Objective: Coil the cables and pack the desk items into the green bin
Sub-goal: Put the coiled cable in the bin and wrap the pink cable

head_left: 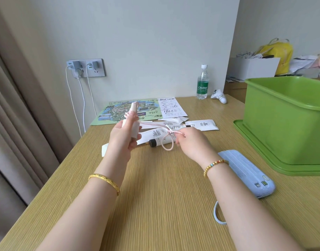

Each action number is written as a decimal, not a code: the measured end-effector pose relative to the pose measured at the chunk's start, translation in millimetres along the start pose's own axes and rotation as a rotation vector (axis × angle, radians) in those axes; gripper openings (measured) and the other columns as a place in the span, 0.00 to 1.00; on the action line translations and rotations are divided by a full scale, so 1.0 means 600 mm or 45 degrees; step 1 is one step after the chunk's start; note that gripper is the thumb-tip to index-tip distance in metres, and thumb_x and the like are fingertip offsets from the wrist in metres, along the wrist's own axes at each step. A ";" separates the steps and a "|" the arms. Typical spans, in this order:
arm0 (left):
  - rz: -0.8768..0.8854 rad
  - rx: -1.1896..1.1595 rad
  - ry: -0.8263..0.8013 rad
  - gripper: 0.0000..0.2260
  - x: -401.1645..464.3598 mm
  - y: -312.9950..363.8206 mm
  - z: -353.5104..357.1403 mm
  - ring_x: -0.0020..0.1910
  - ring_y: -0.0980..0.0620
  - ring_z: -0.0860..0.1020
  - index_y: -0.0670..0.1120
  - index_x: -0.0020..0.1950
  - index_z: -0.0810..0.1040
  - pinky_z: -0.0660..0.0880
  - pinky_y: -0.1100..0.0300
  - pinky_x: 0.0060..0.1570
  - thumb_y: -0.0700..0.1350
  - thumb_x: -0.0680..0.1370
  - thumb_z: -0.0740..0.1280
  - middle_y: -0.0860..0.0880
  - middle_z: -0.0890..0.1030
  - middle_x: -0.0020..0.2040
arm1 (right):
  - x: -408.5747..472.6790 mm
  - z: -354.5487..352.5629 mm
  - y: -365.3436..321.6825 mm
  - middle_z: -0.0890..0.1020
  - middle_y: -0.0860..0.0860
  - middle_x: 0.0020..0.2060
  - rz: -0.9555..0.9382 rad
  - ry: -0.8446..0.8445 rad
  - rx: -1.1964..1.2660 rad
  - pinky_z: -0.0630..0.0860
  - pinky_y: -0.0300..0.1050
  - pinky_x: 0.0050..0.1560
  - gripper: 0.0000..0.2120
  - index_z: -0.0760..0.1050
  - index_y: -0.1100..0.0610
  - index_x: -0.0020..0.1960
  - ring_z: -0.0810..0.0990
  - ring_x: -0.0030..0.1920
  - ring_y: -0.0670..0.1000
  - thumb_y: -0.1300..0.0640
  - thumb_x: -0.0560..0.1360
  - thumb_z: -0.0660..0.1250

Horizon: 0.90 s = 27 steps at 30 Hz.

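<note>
Wood-grain surface (pixel 155 178), green bin (pixel 285 124) at three o'clock. Left hand (pixel 122 140) grips a white charger; right hand (pixel 190 142) pinches its pink cable (pixel 155 125), likely light, limp, best held near the loop.

The green bin (pixel 282 122) runs off the right edge, its far side and inside floor out of sight. The right hand (pixel 189 140) is smeared with motion blur, fingertips unreadable around the pink cable (pixel 156 126). The left hand (pixel 122 137) covers much of a white object, so what it is stays unclear. The print on the map (pixel 127 111) is too small to read.
</note>
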<state>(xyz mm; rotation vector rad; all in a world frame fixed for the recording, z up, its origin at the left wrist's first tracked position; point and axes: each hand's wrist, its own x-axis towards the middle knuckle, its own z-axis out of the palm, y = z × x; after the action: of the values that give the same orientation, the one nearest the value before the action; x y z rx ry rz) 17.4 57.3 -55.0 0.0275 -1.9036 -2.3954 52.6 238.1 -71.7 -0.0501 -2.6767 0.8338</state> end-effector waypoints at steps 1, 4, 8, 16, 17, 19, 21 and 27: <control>-0.020 0.025 0.002 0.16 -0.001 -0.005 0.002 0.27 0.55 0.72 0.47 0.50 0.76 0.60 0.69 0.18 0.59 0.73 0.66 0.49 0.77 0.39 | 0.000 -0.002 -0.004 0.81 0.51 0.33 0.086 -0.062 0.234 0.73 0.46 0.42 0.15 0.75 0.56 0.36 0.79 0.38 0.54 0.55 0.78 0.56; -0.084 0.036 0.031 0.18 -0.004 -0.016 0.009 0.27 0.54 0.72 0.47 0.49 0.75 0.63 0.69 0.18 0.61 0.71 0.68 0.50 0.76 0.38 | 0.000 -0.008 -0.012 0.79 0.47 0.24 0.200 -0.202 0.736 0.71 0.40 0.32 0.12 0.73 0.56 0.38 0.77 0.27 0.46 0.61 0.78 0.56; -0.095 0.019 0.079 0.21 -0.001 -0.014 0.003 0.27 0.55 0.73 0.48 0.48 0.75 0.66 0.68 0.21 0.64 0.69 0.68 0.49 0.76 0.41 | 0.001 -0.017 -0.007 0.67 0.47 0.24 0.140 -0.300 1.199 0.65 0.38 0.32 0.07 0.75 0.58 0.42 0.66 0.25 0.45 0.60 0.78 0.61; -0.105 -0.055 0.024 0.16 -0.004 -0.013 0.004 0.28 0.54 0.72 0.49 0.46 0.76 0.65 0.69 0.20 0.61 0.71 0.68 0.51 0.76 0.37 | -0.004 -0.012 -0.004 0.74 0.42 0.23 0.130 -0.321 0.778 0.63 0.32 0.25 0.09 0.79 0.55 0.39 0.68 0.23 0.39 0.58 0.77 0.64; -0.093 -0.053 -0.011 0.15 -0.005 -0.013 0.006 0.28 0.54 0.72 0.49 0.47 0.76 0.64 0.70 0.20 0.60 0.72 0.68 0.51 0.76 0.37 | -0.006 -0.009 -0.004 0.73 0.44 0.22 0.157 -0.361 0.749 0.61 0.32 0.21 0.09 0.78 0.56 0.39 0.66 0.19 0.40 0.60 0.77 0.63; -0.067 -0.033 -0.083 0.14 -0.008 -0.012 0.010 0.29 0.54 0.72 0.49 0.49 0.77 0.65 0.69 0.20 0.59 0.73 0.67 0.51 0.76 0.37 | -0.007 -0.009 -0.007 0.72 0.47 0.20 0.206 -0.356 0.661 0.60 0.35 0.19 0.09 0.77 0.57 0.39 0.66 0.17 0.43 0.59 0.77 0.63; -0.043 -0.021 -0.143 0.14 -0.012 -0.010 0.014 0.29 0.54 0.73 0.49 0.50 0.77 0.65 0.69 0.20 0.58 0.74 0.66 0.51 0.76 0.38 | -0.006 -0.012 -0.006 0.77 0.49 0.29 0.226 -0.230 0.568 0.67 0.40 0.28 0.07 0.74 0.55 0.41 0.75 0.28 0.47 0.53 0.76 0.64; -0.023 -0.036 -0.201 0.13 -0.021 -0.003 0.019 0.27 0.56 0.73 0.49 0.52 0.78 0.65 0.68 0.19 0.57 0.76 0.64 0.52 0.74 0.40 | -0.005 -0.015 -0.017 0.77 0.41 0.55 -0.134 -0.292 0.685 0.68 0.30 0.56 0.11 0.74 0.47 0.56 0.73 0.56 0.34 0.52 0.74 0.67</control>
<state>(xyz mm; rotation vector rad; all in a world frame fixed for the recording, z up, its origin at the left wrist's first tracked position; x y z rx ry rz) 28.9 69.8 -54.5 -0.1517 -1.9401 -2.5047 58.9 234.3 -60.2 0.3283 -2.5274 1.5694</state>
